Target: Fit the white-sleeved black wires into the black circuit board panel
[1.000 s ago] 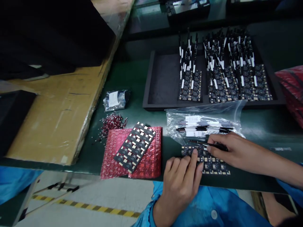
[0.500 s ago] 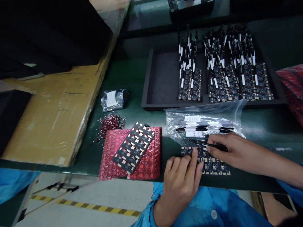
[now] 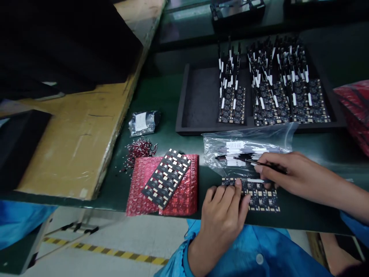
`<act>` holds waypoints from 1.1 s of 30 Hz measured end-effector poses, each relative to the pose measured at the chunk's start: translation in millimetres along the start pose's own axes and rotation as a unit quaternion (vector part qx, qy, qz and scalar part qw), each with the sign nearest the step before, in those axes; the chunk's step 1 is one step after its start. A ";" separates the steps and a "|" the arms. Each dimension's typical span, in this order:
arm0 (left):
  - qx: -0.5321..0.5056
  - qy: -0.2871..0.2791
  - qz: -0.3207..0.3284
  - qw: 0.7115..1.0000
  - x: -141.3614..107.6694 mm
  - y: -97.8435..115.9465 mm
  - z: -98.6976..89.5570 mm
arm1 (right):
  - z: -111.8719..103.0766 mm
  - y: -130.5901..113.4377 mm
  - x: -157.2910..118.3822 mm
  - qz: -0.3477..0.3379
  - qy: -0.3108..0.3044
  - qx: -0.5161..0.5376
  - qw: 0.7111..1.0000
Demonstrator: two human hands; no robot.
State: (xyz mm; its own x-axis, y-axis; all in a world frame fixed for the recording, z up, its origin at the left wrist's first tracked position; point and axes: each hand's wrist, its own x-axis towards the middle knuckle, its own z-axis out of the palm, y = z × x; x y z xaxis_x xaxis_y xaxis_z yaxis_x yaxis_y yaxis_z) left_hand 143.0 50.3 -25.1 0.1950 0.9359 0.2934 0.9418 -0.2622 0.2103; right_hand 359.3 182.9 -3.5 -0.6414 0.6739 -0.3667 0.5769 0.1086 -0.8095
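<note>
Fingers of our left hand [image 3: 223, 209] lie flat on the near-left part of a dark rectangular circuit-board panel with gold pads [image 3: 261, 196], pressing it onto the green table mat [image 3: 161, 96] at the front edge; that hand is spread, gripping nothing. Our right hand [image 3: 281, 173] is pinched shut around thin black tweezers [image 3: 256, 162], whose tips point left over the clear plastic bag of white-labelled strips [image 3: 245, 152], just beyond the panel's far edge. So the panel sits under the left fingertips and just below the right hand's grip, not inside it. To the left, a second dark panel [image 3: 166, 178] rests tilted on a red bubble-wrap pouch [image 3: 184, 194], with a heap of tiny red parts [image 3: 140, 148] and a small silvery packet [image 3: 143, 122] beyond. Farther back we see a black tray [image 3: 198, 96] holding upright rows of boards.
</note>
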 end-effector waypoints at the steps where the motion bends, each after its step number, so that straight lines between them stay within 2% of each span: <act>1: 0.000 0.003 -0.004 1.000 -0.5 0.3 0.2 | -3.8 -0.2 -0.3 -0.017 0.024 -0.018 0.999; 5: 0.010 0.012 -0.009 1.000 -5.1 1.1 2.0 | -17.5 2.3 -2.8 -0.039 0.128 -0.049 0.990; 7: 0.022 0.015 -0.014 1.000 -8.1 1.3 3.3 | -21.3 3.7 -4.0 -0.037 0.146 -0.034 0.988; 13: 0.029 0.040 -0.028 0.998 -16.9 2.9 4.6 | -13.6 1.6 1.2 -0.020 0.099 0.008 0.995; 19: 0.029 0.046 0.013 0.998 -24.4 9.3 4.7 | -3.6 3.0 9.6 -0.012 0.095 0.041 0.995; 27: 0.034 0.034 -0.029 0.998 -19.4 14.6 8.1 | -2.8 13.4 8.9 -0.007 0.105 0.049 0.993; 33: 0.033 0.034 -0.034 0.998 -18.4 12.9 7.1 | -4.2 0.8 4.8 -0.006 0.080 0.069 0.994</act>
State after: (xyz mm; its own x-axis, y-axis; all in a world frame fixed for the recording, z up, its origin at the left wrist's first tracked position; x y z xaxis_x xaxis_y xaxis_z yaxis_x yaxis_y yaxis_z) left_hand 153.4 31.4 -34.5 0.1134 0.9324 0.3431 0.9688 -0.1805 0.1701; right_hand 358.8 189.3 -4.0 -0.5522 0.7824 -0.2881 0.4884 0.0235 -0.8723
